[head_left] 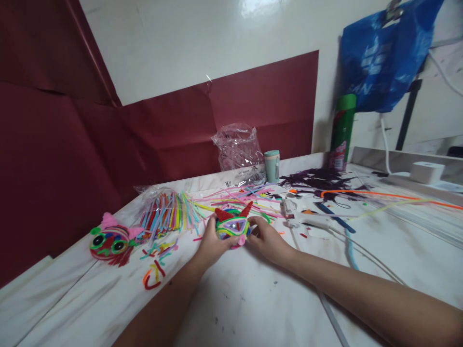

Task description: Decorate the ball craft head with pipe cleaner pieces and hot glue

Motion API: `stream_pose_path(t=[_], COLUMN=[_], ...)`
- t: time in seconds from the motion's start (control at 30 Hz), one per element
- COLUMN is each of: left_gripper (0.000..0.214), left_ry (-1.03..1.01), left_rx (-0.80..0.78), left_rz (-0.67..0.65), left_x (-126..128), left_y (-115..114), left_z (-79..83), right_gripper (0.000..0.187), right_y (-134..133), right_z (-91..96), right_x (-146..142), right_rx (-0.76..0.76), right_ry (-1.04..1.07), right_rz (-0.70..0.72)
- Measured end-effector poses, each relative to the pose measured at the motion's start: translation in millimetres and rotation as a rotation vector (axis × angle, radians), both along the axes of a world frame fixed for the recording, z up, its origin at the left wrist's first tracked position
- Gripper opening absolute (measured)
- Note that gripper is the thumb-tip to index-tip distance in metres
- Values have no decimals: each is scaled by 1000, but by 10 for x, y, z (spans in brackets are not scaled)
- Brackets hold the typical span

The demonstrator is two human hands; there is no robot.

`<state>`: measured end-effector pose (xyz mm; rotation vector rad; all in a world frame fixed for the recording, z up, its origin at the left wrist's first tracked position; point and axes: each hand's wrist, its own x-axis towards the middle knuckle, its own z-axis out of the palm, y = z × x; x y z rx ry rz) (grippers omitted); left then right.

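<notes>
A small, colourful pipe-cleaner animal head [231,225] with two red horns and a pink nose is between my hands, over the middle of the table. My left hand [211,244] is closed around its left side, the thumb lying along the lower front. At its right edge, the curled fingers of my right hand [270,239] pinch close to the pink nose; the exact fingertip contact is partly hidden. Further left lies a second pipe-cleaner head [115,243] with black-centred eyes and pink ears.
A white glue gun [307,218] rests right of my hands. Behind are loose pipe cleaners [170,209], a clear plastic bag [238,149], a mint cup [272,166] and purple strands [318,183]. Pipe-cleaner scraps [155,274] lie left. A green can [343,130] stands back right.
</notes>
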<state>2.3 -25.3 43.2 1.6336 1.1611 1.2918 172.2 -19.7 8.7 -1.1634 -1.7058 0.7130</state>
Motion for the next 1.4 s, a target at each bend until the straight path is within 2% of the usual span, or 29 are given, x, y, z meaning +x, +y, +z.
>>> stream_pose_path(t=[0.17,0.33,0.47,0.73,0.87,1.1,1.23,1.4], left_gripper=[71,52,46,48,49,56,51,49], left_ry=[23,56,52,-18,-32,-85,-67,-72], left_rx=[16,55,95,68,103,71,88,82], left_rz=[-18,-58,-2,101,94,81,49,75], left_x=[-56,-123,-107,-55,-25,-12,-15,-10], left_y=[42,78,70,58,39,52,45,84], left_z=[-34,-56,-56,-74,-68,-75,-63,-66], right_gripper=[27,28,28,31,29,31,32,33], right_y=[11,-12,-32,-93,-107,-122,-103,-108], right_z=[-25,-3,2,3,7,17,-6,-7], right_x=[-1,3,1,-22,-15,-29,-33,-22], right_rx=[34,44,71,145,147,149,141,151], right_ry=[8,-34,-49,-114,-105,-103,-95,-104], right_rz=[3,-28,-13,32,24,33,43,66])
